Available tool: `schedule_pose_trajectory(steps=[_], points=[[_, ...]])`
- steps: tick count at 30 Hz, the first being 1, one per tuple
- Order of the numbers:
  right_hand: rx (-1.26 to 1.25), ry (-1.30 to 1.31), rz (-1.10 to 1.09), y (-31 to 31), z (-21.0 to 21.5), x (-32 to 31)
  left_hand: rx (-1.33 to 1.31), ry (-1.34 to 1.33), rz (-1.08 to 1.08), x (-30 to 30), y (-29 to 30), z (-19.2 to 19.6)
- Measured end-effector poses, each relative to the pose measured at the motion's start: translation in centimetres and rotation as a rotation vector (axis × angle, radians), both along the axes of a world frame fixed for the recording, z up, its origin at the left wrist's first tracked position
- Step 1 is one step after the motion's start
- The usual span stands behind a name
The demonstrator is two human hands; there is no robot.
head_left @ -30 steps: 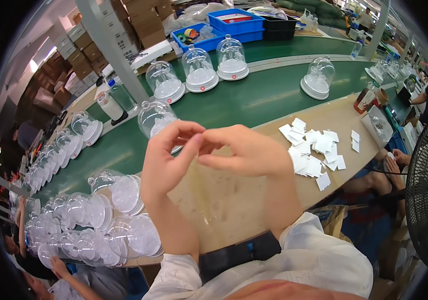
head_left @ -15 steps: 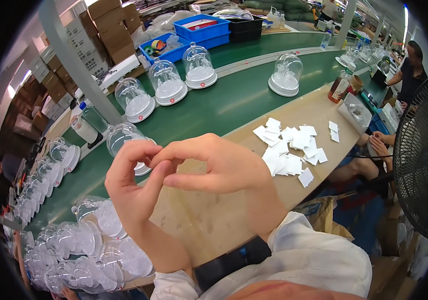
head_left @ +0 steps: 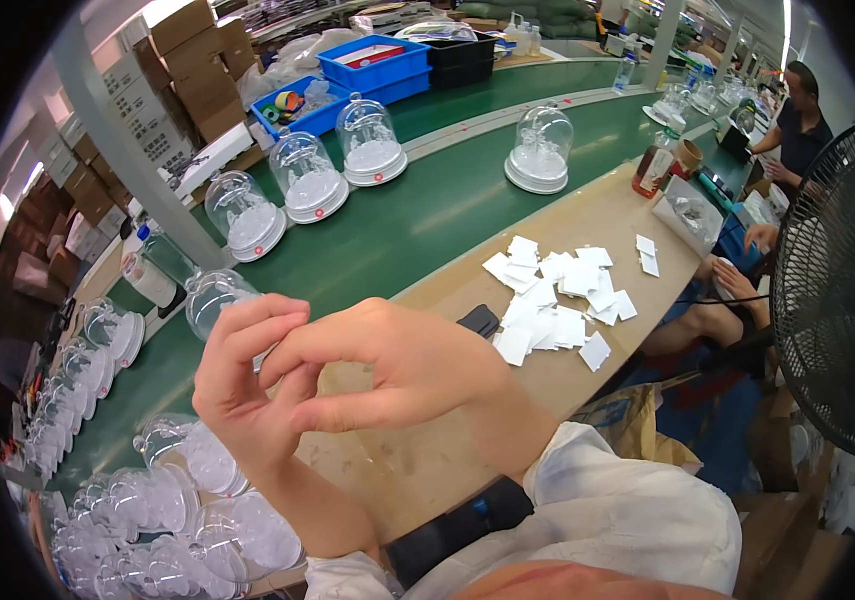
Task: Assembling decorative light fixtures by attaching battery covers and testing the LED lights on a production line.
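My left hand (head_left: pixel 246 395) and my right hand (head_left: pixel 388 360) meet in front of me above the brown work surface (head_left: pixel 368 470). The left fingers are curled, their tips by the right hand's thumb and fingers. Both hands are closed at the fingertips; anything pinched there is hidden or too small to name. Just beyond them stands a clear glass dome (head_left: pixel 213 295) on the green belt, partly covered by the left hand. Loose white square pieces (head_left: pixel 558 300) lie in a pile to the right of my right hand, with a small dark object (head_left: pixel 479 320) beside them.
Several domes on white bases stand along the green conveyor (head_left: pixel 428 195). More domes (head_left: pixel 148 510) crowd the lower left. Blue bins (head_left: pixel 378 65) sit beyond the belt. At right are a bottle of reddish liquid (head_left: pixel 655 165), a black fan (head_left: pixel 833 300) and a seated person's hands (head_left: pixel 733 280).
The view has shifted slightly. My hands remain together, their fingers rearranged, and the right thumb now lies lower across the left hand. The dark object beside the white pieces has come into sight.
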State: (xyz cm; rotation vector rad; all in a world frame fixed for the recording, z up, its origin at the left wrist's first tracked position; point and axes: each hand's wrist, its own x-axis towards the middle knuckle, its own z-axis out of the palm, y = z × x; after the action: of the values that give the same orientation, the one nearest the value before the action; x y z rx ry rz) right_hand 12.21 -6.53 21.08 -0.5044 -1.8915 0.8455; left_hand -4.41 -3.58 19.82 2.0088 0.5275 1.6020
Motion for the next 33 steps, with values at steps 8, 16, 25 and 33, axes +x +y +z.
schedule_pose_trajectory(steps=[8,16,25,33], points=[[0.085,0.033,-0.057,0.0,-0.2,-0.2,-0.013,-0.112,-0.121,0.4,-0.2,-0.1],[0.058,0.043,-0.049,-0.3,-0.3,-0.1,-0.01,-0.143,-0.109,0.8,-0.6,-0.1],[0.113,-0.005,-0.101,-0.5,0.0,1.2,-0.015,0.026,-0.142,0.0,-0.5,0.3],[0.149,0.164,-0.141,-0.6,0.2,0.9,0.029,0.034,-0.204,-0.9,-0.6,0.7]])
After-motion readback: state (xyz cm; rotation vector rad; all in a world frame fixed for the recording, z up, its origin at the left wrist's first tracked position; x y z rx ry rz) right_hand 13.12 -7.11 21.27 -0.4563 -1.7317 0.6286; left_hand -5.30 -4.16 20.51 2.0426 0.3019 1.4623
